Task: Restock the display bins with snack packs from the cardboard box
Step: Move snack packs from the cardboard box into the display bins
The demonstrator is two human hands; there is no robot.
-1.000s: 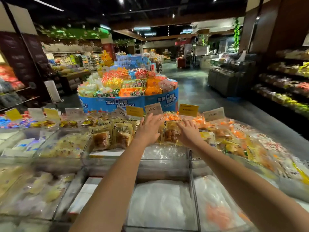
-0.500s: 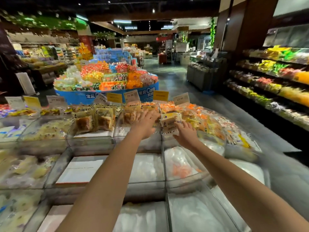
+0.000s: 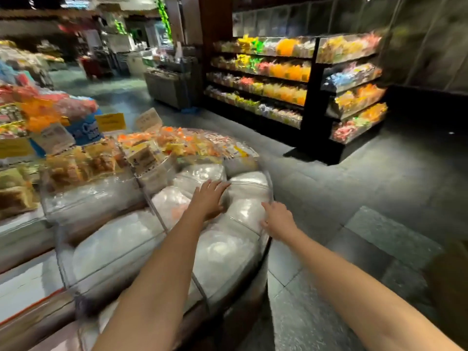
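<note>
The frame is motion-blurred. Clear plastic display bins (image 3: 253, 183) form a rounded island at my left and centre. The far bins hold brown and yellow snack packs (image 3: 144, 155) and orange ones (image 3: 177, 138); the near bins hold pale, whitish packs. My left hand (image 3: 209, 198) stretches out with straight fingers over a near bin and holds nothing. My right hand (image 3: 277, 219) hovers by the island's right rim, fingers relaxed, empty. A brown shape that may be the cardboard box (image 3: 453, 282) shows at the right edge.
Yellow and white price tags (image 3: 110, 122) stand behind the far bins. A dark shelf unit (image 3: 314, 97) full of coloured packs lines the right side across a grey tiled aisle (image 3: 354, 198). Another round candy display (image 3: 38, 115) sits at the far left.
The view has swung right and down. Both hands have drawn back from the far bins to the near right bins. The snack pack my right hand touched stays in its bin.
</note>
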